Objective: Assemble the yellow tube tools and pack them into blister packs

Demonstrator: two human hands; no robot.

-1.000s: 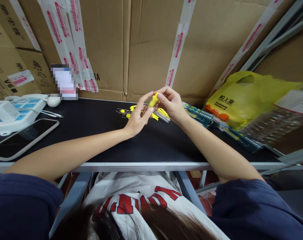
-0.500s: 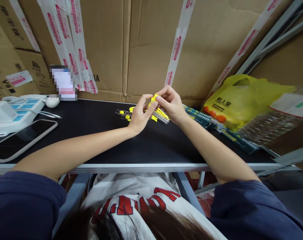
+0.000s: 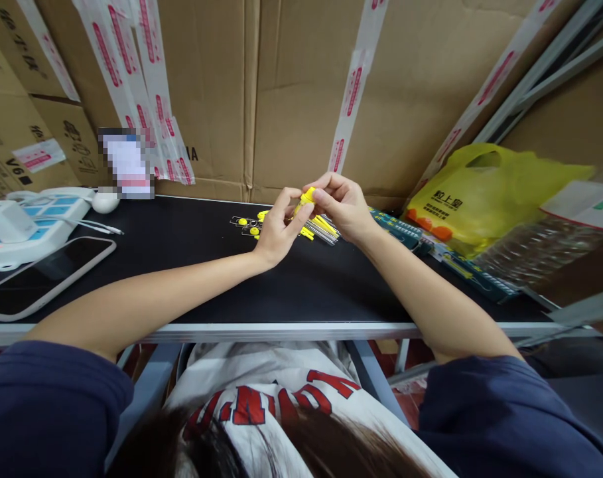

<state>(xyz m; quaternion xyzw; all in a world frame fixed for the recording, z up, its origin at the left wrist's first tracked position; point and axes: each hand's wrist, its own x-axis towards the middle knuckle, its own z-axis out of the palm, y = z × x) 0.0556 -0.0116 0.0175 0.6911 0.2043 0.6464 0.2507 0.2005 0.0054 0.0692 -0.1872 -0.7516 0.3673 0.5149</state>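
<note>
Both my hands meet above the far middle of the black table (image 3: 192,265). My left hand (image 3: 276,229) and my right hand (image 3: 341,206) pinch the same small yellow plastic piece (image 3: 307,197) between their fingertips. Just beneath them on the table lie several more yellow pieces (image 3: 255,226) with thin metal pins (image 3: 326,230). Part of that pile is hidden behind my fingers.
A white power strip with a charger (image 3: 27,222) and a phone (image 3: 42,273) lie at the left. A yellow plastic bag (image 3: 480,196), a clear packet (image 3: 544,249) and blue-green strips (image 3: 405,232) sit at the right. Taped cardboard boxes (image 3: 281,86) wall the back.
My left fingers curled closer onto the yellow piece; both hands stayed in nearly the same spot above the pile.
</note>
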